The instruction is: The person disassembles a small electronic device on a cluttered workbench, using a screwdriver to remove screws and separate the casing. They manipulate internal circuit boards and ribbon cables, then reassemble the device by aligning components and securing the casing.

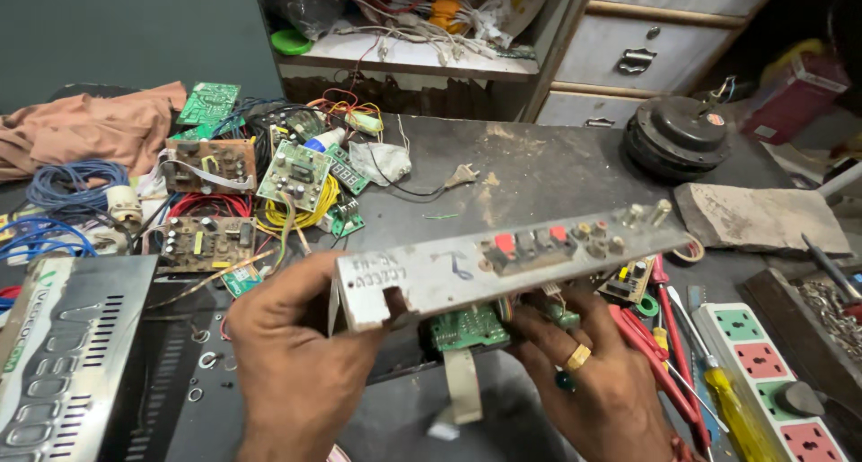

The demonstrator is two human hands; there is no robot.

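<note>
My left hand (292, 359) grips the left end of a long grey metal front panel (449, 278) with red and black push terminals and small knobs along it, held tilted above the dark workbench (539, 166). My right hand (597, 381), with a gold ring on one finger, reaches under the panel with fingers at its underside. A small green circuit board (467, 327) hangs beneath the panel, with a flat white ribbon cable (462, 386) trailing down from it.
A pile of circuit boards and coloured wires (260, 184) lies at the left. A perforated metal cover (63, 354) sits at the lower left. Red-handled pliers and screwdrivers (669, 354), a white power strip (772, 372), a stone slab (759, 215) and a black motor (678, 139) are at the right.
</note>
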